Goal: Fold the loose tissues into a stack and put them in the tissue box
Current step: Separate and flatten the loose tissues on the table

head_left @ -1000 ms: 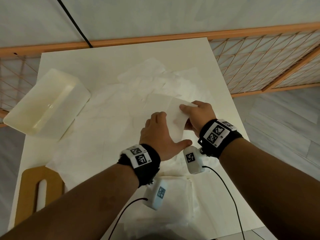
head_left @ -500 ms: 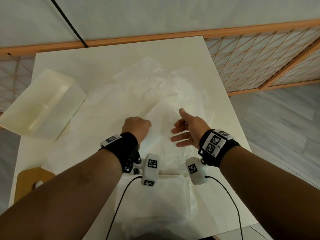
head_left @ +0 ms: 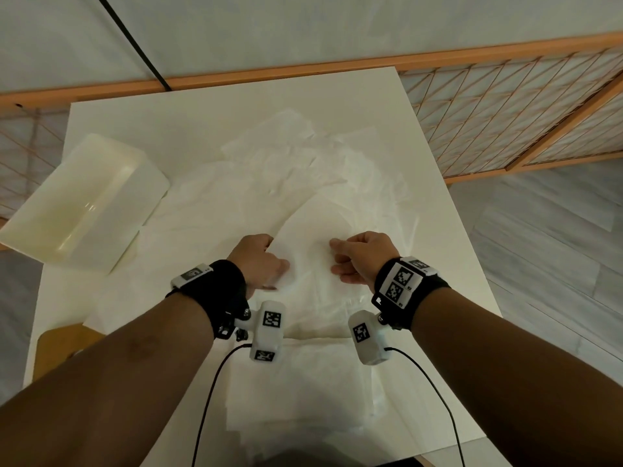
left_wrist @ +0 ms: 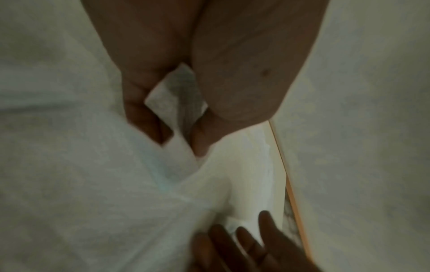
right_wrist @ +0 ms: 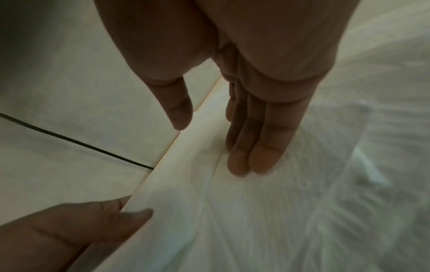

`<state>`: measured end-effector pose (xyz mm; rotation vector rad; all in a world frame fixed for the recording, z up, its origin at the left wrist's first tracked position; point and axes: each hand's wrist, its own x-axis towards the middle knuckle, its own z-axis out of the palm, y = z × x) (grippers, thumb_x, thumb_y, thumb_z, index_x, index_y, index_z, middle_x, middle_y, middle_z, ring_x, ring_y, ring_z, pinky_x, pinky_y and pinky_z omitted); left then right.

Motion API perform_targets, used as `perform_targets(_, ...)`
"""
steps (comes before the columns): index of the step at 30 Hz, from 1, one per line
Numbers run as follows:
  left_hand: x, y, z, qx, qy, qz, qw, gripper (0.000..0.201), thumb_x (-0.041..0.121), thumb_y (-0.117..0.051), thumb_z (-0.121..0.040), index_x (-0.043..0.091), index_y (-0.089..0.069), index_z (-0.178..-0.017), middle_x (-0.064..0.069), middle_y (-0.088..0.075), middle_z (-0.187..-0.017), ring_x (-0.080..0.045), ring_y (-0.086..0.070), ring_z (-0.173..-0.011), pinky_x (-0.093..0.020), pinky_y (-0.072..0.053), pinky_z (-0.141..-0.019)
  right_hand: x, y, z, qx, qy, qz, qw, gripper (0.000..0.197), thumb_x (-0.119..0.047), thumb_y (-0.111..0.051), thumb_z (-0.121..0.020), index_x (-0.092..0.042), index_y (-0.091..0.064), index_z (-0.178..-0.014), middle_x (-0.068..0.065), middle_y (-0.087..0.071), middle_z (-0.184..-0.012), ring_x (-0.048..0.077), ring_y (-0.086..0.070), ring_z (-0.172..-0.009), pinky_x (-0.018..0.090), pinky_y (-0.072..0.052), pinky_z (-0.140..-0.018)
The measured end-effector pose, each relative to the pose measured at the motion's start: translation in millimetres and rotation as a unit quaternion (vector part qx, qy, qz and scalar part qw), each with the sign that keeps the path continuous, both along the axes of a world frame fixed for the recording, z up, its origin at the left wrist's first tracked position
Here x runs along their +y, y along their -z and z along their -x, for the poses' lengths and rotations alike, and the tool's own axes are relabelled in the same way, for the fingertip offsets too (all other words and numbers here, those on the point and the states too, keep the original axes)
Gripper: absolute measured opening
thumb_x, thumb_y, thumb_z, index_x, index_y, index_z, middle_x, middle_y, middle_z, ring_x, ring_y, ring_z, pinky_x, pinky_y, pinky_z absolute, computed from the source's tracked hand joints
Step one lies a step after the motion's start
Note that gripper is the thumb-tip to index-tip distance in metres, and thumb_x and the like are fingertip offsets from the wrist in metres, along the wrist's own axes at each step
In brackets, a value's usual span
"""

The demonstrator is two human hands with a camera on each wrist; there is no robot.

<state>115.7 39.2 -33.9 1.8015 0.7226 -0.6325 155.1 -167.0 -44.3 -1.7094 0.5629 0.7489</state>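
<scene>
Both wrist views are dim and blurred, and white sheet on white counter (head_left: 141,126) makes single tissue edges hard to trace. The wooden lid (head_left: 64,345) at the near left is mostly hidden behind the left forearm, and the near end of the folded stack (head_left: 296,392) is cut off by the bottom of the head view.

The loose tissues (head_left: 263,183) are thin, white and creased, and they overlap in a wide spread across the middle of the counter. One sheet, the top tissue (head_left: 313,224), lies in front of the hands with a clean slanting edge. The left hand (head_left: 258,261) has its fingers curled, and the left wrist view shows thumb and forefinger pinching a corner of that tissue (left_wrist: 174,103). The right hand (head_left: 362,256) is apart from the left; its fingers (right_wrist: 253,150) are straight and together, their tips pressing flat on the sheet, thumb held off to the side.

The tissue box (head_left: 81,203) stands open at the far left of the counter, cream and glossy, tilted so its inside faces the camera. Nothing shows inside it. The loose tissues reach just beside its right edge.
</scene>
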Motion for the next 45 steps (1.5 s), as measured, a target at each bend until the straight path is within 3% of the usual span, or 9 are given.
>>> perform_targets(4,1,0,5,0.033,-0.079,0.094,0.992,0.030,-0.005,-0.070,-0.089,0.009,-0.066,-0.115,-0.013,-0.072,-0.114,-0.033,-0.071,-0.099,-0.045,-0.061,-0.070,7,7,4,-0.023,0.038,0.005,0.999,0.052,-0.041,-0.087,-0.077,-0.016,-0.051,-0.105,0.011,-0.077,-0.086,0.024,-0.078,-0.074,0.047,-0.065,-0.075)
perform_targets(12,19,6,8,-0.030,0.076,-0.079,0.994,0.034,0.010,-0.081,-0.082,0.019,-0.057,-0.104,-0.005,-0.066,-0.111,-0.026,-0.070,-0.090,-0.037,-0.062,-0.064,23,8,-8,-0.043,0.035,0.080,0.995,0.065,-0.052,-0.084,-0.078,-0.024,-0.041,-0.118,-0.001,-0.076,-0.068,0.017,-0.076,-0.073,0.042,-0.063,-0.081)
perform_targets(19,9,4,4,-0.100,0.133,-0.187,0.968,0.059,0.051,-0.083,-0.076,0.021,-0.054,-0.118,0.005,-0.059,-0.114,-0.013,-0.059,-0.098,-0.025,-0.042,-0.074,18,-8,-11,-0.043,0.056,-0.046,0.996,0.043,-0.005,-0.082,-0.084,-0.006,-0.058,-0.119,0.013,-0.074,-0.095,0.028,-0.077,-0.077,0.044,-0.064,-0.070)
perform_targets(24,-4,-6,-11,-0.145,0.152,-0.083,0.974,0.085,0.052,-0.085,-0.074,0.020,-0.046,-0.142,0.008,-0.051,-0.140,-0.010,-0.049,-0.128,-0.028,-0.040,-0.101,4,-30,-6,-0.036,-0.010,-0.178,0.983,0.028,0.005,-0.062,-0.093,-0.004,-0.066,-0.119,0.021,-0.075,-0.104,0.041,-0.075,-0.081,0.048,-0.064,-0.065)
perform_targets(30,-2,-14,-13,-0.100,0.135,0.138,0.976,0.085,0.030,-0.102,-0.050,0.011,-0.062,-0.122,-0.007,-0.076,-0.111,-0.025,-0.073,-0.105,-0.050,-0.056,-0.099,-12,-40,-7,-0.019,-0.058,-0.256,0.965,0.035,0.010,-0.056,-0.082,-0.002,-0.065,-0.114,0.021,-0.073,-0.095,0.041,-0.072,-0.076,0.052,-0.063,-0.066)
perform_targets(34,0,-18,-4,-0.085,0.191,0.164,0.964,0.066,0.022,-0.097,-0.062,0.013,-0.068,-0.121,-0.006,-0.076,-0.114,-0.026,-0.072,-0.109,-0.051,-0.056,-0.099,-17,-39,-5,0.014,-0.023,-0.253,0.967,0.006,-0.004,-0.064,-0.073,-0.008,-0.062,-0.077,0.014,-0.066,-0.078,0.032,-0.067,-0.063,0.040,-0.059,-0.056)
perform_targets(38,-10,-30,7,-0.078,0.367,0.078,0.924,0.032,0.019,-0.088,-0.079,0.031,-0.070,-0.102,0.014,-0.076,-0.097,-0.002,-0.071,-0.092,-0.022,-0.055,-0.084,-28,-27,-8,0.056,0.039,-0.181,0.981,0.040,-0.048,-0.065,-0.092,-0.013,-0.059,-0.072,0.018,-0.075,-0.091,0.029,-0.057,-0.060,0.042,-0.056,-0.066)
perform_targets(42,-14,-40,11,-0.093,0.397,0.065,0.911,0.018,0.021,-0.079,-0.089,0.014,-0.074,-0.104,-0.002,-0.078,-0.101,-0.023,-0.073,-0.094,-0.045,-0.058,-0.091,-36,-22,-7,0.062,0.030,-0.145,0.987,0.052,-0.061,-0.060,-0.092,-0.012,-0.058,-0.077,0.019,-0.076,-0.090,0.031,-0.065,-0.061,0.032,-0.053,-0.052)
perform_targets(45,-8,-47,15,-0.105,0.333,0.094,0.932,0.023,0.023,-0.075,-0.091,0.018,-0.072,-0.113,0.001,-0.077,-0.109,-0.019,-0.073,-0.102,-0.040,-0.058,-0.095,-38,-19,-6,0.042,0.029,-0.109,0.993,0.051,-0.060,-0.060,-0.094,-0.012,-0.059,-0.077,0.009,-0.075,-0.076,0.030,-0.066,-0.065,0.033,-0.054,-0.053)
